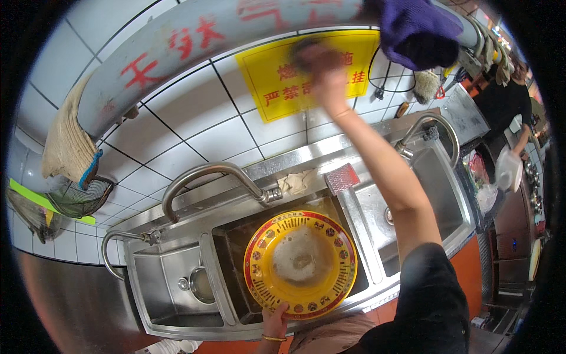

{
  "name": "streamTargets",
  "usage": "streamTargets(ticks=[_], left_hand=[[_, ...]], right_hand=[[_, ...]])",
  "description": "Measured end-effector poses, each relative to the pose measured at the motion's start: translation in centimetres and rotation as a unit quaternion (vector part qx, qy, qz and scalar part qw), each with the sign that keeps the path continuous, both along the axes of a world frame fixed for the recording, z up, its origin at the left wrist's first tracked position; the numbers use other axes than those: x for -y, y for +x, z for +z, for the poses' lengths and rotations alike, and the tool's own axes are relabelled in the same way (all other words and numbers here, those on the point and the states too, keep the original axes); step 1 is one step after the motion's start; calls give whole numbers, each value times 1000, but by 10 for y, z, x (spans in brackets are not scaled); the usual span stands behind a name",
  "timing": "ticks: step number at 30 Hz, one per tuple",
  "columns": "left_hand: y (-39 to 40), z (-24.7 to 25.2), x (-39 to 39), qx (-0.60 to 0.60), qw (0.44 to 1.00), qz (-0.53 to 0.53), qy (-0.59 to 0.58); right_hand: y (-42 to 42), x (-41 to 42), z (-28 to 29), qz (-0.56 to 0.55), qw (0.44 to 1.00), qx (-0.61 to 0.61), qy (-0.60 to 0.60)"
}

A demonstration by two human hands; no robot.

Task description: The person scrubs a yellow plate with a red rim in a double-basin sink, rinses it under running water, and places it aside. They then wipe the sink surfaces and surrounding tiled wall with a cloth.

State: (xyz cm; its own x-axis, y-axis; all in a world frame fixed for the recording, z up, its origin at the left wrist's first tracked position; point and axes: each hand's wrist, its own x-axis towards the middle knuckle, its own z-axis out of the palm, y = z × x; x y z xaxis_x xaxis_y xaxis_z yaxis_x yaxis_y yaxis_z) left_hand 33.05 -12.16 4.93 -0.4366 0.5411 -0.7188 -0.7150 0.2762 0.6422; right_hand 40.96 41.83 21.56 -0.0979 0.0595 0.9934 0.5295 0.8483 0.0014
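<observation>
My left hand [275,322] grips the near rim of a large yellow plastic basin [261,283] with a red patterned edge. Cloudy, foamy water [297,261] lies in its bottom, and the basin rests over the middle sink bowl [230,261]. Raised to the wall, my right hand [330,82] is blurred by motion. In its fingers is a round dark pad [305,54], too blurred to name exactly. Hand and pad are in front of a yellow warning sign [265,95] with red writing, covering part of it. Whether the pad touches the sign, I cannot tell.
A grey pipe [154,66] crosses above, hung with a purple glove [418,33] and a beige glove [73,132]. Curved faucets [208,168] overhang the sinks. A red-and-silver sponge [342,178] and a crumpled cloth [297,182] lie behind the basin. Another person [499,101] stands at right.
</observation>
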Motion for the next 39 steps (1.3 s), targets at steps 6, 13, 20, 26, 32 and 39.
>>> streamTargets(ticks=[6, 13, 20, 26, 32, 39], left_hand=[[-8, -7, -7, 26, 999, -24, 27], [-4, -4, -2, -14, 1000, -2, 23], [-14, -16, -1, -9, 998, -43, 36], [-3, -9, -8, -19, 999, -13, 41], [-6, -5, -7, 4, 998, -25, 53], [2, 6, -7, 22, 1000, 7, 10]], right_hand=[[-44, -8, -19, -79, 995, -16, -65], [71, -10, -62, -154, 968, -155, -126], [24, 29, -110, -45, 993, -15, -111], [76, -11, -90, -144, 927, -282, -202], [41, 31, -106, -30, 925, -248, -284], [-23, 22, 21, -10, 964, -243, -104]])
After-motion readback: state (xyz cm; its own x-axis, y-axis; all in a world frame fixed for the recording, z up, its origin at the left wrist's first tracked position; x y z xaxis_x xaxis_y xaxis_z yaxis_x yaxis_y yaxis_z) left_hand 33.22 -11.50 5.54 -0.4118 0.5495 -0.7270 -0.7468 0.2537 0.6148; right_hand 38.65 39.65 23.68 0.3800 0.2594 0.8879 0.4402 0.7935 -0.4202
